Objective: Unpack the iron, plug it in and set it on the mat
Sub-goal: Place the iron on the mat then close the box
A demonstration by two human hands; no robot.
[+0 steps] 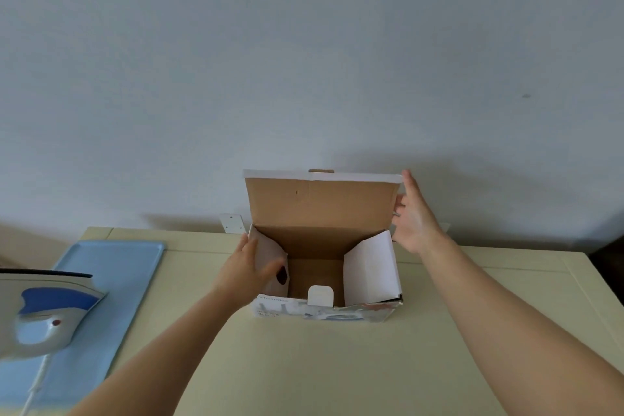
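Box (324, 312): open on the cream table (337, 365), lid flap upright against the wall.
Left hand (248, 268): thumb outside, fingers inside, clamped on the box's left side flap.
Right hand (413, 216): fingers straight and together, touching the lid's right edge.
Iron (44, 314): out of the box at the far left, cut off by the frame edge; it appears to stand on the blue mat (114, 267).
Cord (37, 382): 1 white lead trailing down from the iron.

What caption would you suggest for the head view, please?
Left hand holds a side flap of the box, right hand touches its lid; iron rests on blue mat.
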